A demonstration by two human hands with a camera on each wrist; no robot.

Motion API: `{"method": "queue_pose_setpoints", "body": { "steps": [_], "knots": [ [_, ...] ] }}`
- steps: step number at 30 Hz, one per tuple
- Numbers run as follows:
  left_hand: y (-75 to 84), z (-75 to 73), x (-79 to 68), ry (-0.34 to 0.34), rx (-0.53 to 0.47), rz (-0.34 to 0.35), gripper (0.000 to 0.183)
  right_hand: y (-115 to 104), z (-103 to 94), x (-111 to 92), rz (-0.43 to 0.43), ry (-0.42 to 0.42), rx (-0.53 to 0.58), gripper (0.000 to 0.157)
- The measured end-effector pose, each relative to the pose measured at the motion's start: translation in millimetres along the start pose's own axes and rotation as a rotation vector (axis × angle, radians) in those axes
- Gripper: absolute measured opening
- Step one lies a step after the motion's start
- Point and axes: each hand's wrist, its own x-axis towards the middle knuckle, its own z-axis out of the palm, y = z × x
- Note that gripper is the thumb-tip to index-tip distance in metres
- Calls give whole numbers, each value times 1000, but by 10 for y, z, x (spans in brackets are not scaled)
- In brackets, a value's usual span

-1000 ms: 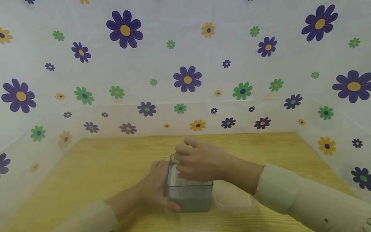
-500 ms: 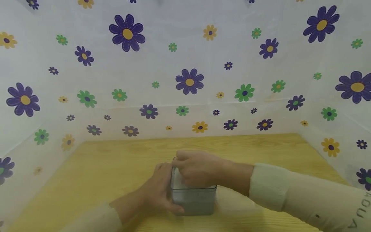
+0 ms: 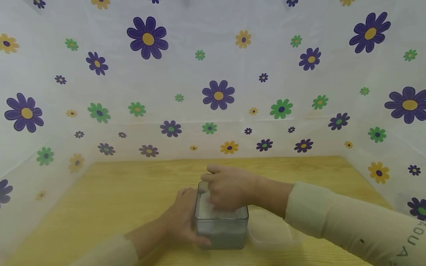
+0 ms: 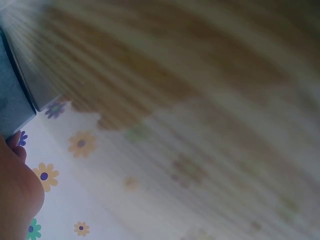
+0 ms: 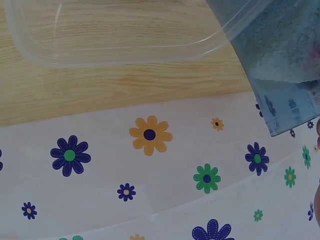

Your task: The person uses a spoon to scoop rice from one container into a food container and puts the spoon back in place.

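A grey-blue see-through box (image 3: 221, 236) stands on the table, holding a pale, grainy-looking fill (image 3: 214, 212). My left hand (image 3: 179, 220) holds it from the left, thumb across the front wall and fingers along the side. Over the open top, my right hand (image 3: 231, 188) reaches down with bent fingers; its fingertips are hidden inside, so anything between them cannot be seen. Through the wall in the right wrist view, the fill (image 5: 285, 55) stops short of the rim. The left wrist view catches only the box's edge (image 4: 12, 95) and is mostly blurred.
Just right of the box, a clear shallow plastic container (image 3: 273, 234) sits beneath my right forearm. Its rounded rim (image 5: 120, 57) shows in the right wrist view. A flower-printed white sheet (image 3: 186, 74) surrounds the wooden table (image 3: 133, 184) at the back and both sides.
The right hand moves down from above the rim towards the fill, and its upper fingers lift slightly in the last half second. The left hand keeps its hold on the box.
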Motion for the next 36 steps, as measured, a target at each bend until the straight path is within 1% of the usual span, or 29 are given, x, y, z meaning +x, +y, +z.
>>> {"method": "queue_pose_setpoints", "body": {
  "steps": [3,6,8,10,13,16,19,24,29,33,36],
  "knots": [
    [6,-7,1,0,16,-2,119,13,-34,-8,13,-31,42,34],
    [4,-7,8,12,37,14,118,32,-68,-19,40,-58,93,37],
    [3,-10,11,18,41,22,116,48,-84,-32,63,-66,122,40],
    [1,-12,17,24,52,33,116,66,-96,-50,83,-65,126,42],
    [-1,-21,33,26,50,33,114,87,-94,-86,113,-44,110,44],
    [-2,-32,49,32,51,35,112,97,-75,-125,148,-4,78,37],
    [-6,-37,52,35,48,35,110,99,-53,-165,210,35,75,33],
    [-14,-24,33,36,39,27,113,96,-16,-220,331,54,155,41],
    [-15,12,-5,31,48,19,115,72,0,-262,432,11,239,47],
    [-6,21,-14,29,53,13,116,62,-14,-285,500,-49,311,48],
    [12,10,-13,22,42,-11,118,66,-31,-303,545,-92,347,49]
  ]
}}
